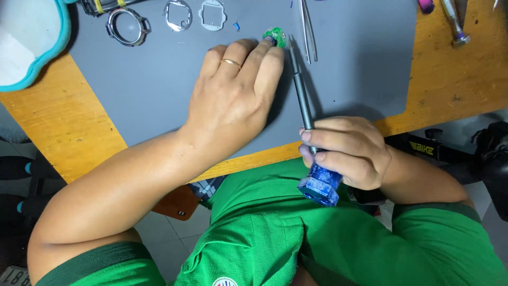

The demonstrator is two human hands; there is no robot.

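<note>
My left hand (235, 98) pins small green circuit board (275, 36) on grey mat (360, 63) (fingertips only); right hand (346, 153) clamps blue-handled screwdriver (304, 106), tip beside board. Screw-work step, I judge; next needs steady tip seating.

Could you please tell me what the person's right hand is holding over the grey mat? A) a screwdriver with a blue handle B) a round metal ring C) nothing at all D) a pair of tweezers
A: the right hand grips a screwdriver with a blue handle, its slim shaft reaching to the small green circuit board that the left hand pins down; the tweezers lie untouched on the grey mat.
</note>
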